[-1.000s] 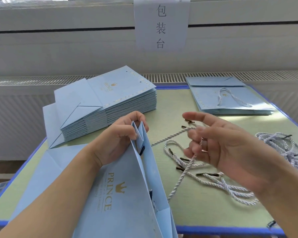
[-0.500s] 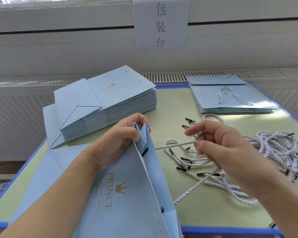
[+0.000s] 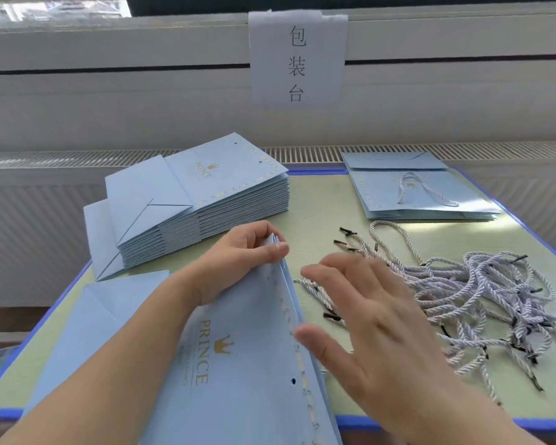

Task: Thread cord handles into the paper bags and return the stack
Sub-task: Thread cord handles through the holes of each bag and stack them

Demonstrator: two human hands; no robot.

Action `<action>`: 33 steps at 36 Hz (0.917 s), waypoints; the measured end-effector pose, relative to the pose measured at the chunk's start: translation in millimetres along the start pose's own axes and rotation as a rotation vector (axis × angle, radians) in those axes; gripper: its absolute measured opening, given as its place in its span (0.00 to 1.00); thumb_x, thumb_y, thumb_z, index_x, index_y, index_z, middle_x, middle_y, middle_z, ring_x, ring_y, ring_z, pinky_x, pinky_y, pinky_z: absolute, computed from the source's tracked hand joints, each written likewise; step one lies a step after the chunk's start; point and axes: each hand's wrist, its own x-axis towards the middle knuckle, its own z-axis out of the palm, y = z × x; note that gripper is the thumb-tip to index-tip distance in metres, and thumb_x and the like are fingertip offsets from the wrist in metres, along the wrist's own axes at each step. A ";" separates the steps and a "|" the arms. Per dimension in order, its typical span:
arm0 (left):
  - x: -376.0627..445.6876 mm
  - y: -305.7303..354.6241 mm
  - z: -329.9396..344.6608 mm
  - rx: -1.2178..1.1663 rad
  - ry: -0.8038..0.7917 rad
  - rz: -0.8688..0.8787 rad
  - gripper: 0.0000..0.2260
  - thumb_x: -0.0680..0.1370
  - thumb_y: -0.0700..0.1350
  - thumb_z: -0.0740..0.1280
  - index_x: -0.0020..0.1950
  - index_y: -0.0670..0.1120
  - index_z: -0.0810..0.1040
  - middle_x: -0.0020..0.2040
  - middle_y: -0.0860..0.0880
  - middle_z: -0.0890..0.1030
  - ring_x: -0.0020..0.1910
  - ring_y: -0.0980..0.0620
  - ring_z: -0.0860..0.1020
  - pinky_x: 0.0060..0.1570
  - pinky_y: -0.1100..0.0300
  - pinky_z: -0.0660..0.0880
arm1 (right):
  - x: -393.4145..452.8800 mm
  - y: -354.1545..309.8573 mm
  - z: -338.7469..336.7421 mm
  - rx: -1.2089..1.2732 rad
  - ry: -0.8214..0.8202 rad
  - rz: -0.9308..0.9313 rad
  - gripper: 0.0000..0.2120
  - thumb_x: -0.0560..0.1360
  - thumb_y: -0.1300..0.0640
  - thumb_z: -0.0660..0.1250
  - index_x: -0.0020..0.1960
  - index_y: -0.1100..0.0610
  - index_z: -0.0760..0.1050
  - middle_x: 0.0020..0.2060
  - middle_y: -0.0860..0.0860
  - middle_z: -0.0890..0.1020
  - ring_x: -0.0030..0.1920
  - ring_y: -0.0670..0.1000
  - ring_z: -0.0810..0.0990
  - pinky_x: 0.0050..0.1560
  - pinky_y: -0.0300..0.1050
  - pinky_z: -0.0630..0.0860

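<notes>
Two hands: L hand [image 3: 238, 252] pinches bag [image 3: 238, 364], R hand [image 3: 366, 322] spread.

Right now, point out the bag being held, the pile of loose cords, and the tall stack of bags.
held bag [image 3: 238, 364]: head view, on its printed front face.
pile of loose cords [image 3: 482, 303]: head view, in the tangle's middle.
tall stack of bags [image 3: 225, 168]: head view, on the top bag's face.

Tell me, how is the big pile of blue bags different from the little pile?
The big pile at the back left is tall, with many bags; the little pile at the back right is low. The little pile's top bag has a cord handle; the big pile's top bag shows only empty holes. Both are light blue, folded flat.
</notes>
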 end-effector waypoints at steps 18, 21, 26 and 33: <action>-29.2 52.7 -36.9 -0.050 0.592 -0.024 0.16 0.74 0.58 0.66 0.40 0.46 0.72 0.37 0.44 0.75 0.35 0.47 0.73 0.36 0.56 0.69 | 18.3 17.7 -37.9 1.130 -0.047 0.480 0.18 0.73 0.68 0.68 0.60 0.54 0.72 0.47 0.52 0.85 0.42 0.49 0.83 0.35 0.37 0.77; -40.8 60.9 -38.8 -0.174 0.589 -0.016 0.14 0.77 0.55 0.64 0.42 0.44 0.73 0.40 0.43 0.78 0.35 0.47 0.75 0.37 0.56 0.72 | 21.6 16.2 -35.7 1.233 0.009 0.504 0.14 0.76 0.69 0.63 0.58 0.56 0.73 0.51 0.53 0.84 0.45 0.51 0.84 0.40 0.43 0.80; -66.3 76.0 -42.2 -0.337 0.329 0.139 0.27 0.63 0.63 0.75 0.52 0.45 0.79 0.50 0.43 0.84 0.43 0.47 0.83 0.41 0.54 0.80 | 30.5 8.2 -37.6 1.456 0.059 0.503 0.15 0.77 0.71 0.59 0.55 0.56 0.77 0.48 0.55 0.85 0.43 0.55 0.85 0.39 0.50 0.82; -98.5 96.0 -25.9 -0.356 0.244 0.288 0.14 0.58 0.46 0.81 0.42 0.49 0.86 0.44 0.44 0.86 0.37 0.48 0.85 0.31 0.59 0.80 | 55.0 5.3 -46.7 1.534 0.226 0.357 0.14 0.69 0.65 0.66 0.54 0.61 0.76 0.48 0.57 0.84 0.43 0.51 0.83 0.40 0.41 0.80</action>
